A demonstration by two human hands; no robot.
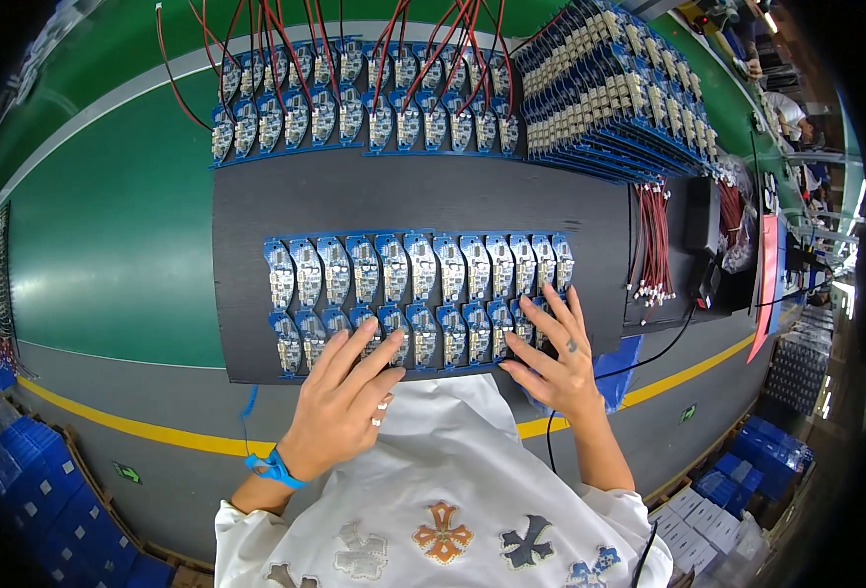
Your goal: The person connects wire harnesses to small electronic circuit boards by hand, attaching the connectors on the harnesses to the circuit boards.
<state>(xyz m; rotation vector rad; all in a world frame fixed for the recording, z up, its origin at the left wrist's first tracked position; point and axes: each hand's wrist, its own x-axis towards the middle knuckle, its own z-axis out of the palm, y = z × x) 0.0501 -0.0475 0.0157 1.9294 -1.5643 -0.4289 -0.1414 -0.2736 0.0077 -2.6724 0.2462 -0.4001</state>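
The left hand (340,407) lay palm down, fingers spread and gripping nothing, its tips at the lower row of blue circuit boards (450,269); the right hand (558,367), likewise splayed and loose, met that row toward its right end (a blue band (274,468) circled the left wrist). The boards, slender and wavy-edged, lay in two rows along the front of a matte black mat (394,191).

Bright; glare on green tabletop (109,245); edges bent, dark.
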